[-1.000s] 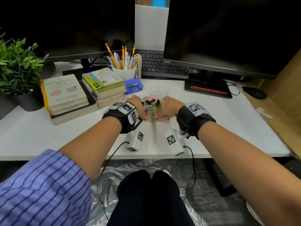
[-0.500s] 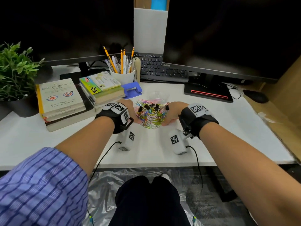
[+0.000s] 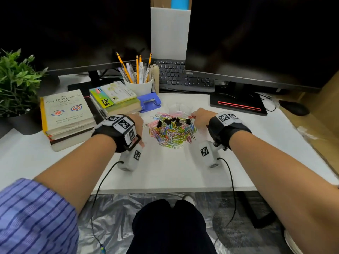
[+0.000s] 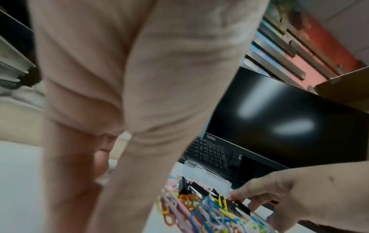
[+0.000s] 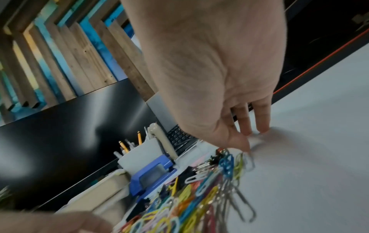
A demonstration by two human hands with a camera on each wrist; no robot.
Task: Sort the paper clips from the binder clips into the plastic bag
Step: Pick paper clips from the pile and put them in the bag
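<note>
A heap of coloured paper clips (image 3: 171, 133) lies spread on the white desk (image 3: 174, 171), with several black binder clips (image 3: 172, 121) along its far edge. A clear plastic bag (image 3: 178, 108) lies flat just behind the heap. My left hand (image 3: 139, 122) rests at the heap's left side, fingers straight and pointing down at the desk (image 4: 103, 157). My right hand (image 3: 200, 116) is at the heap's right far corner, its fingertips (image 5: 246, 132) touching the desk beside the clips (image 5: 189, 205). Neither hand holds anything.
Stacked books (image 3: 67, 116) and a blue hole punch (image 3: 149, 102) sit left of the heap. Behind are a white pencil cup (image 3: 138, 87), a keyboard (image 3: 183, 77) and two dark monitors. A monitor base with a red line (image 3: 238, 105) is at the right, a plant (image 3: 16, 83) far left.
Both hands have moved apart from the bunched clips, and the clips now lie spread out as a wider heap on the desk.
</note>
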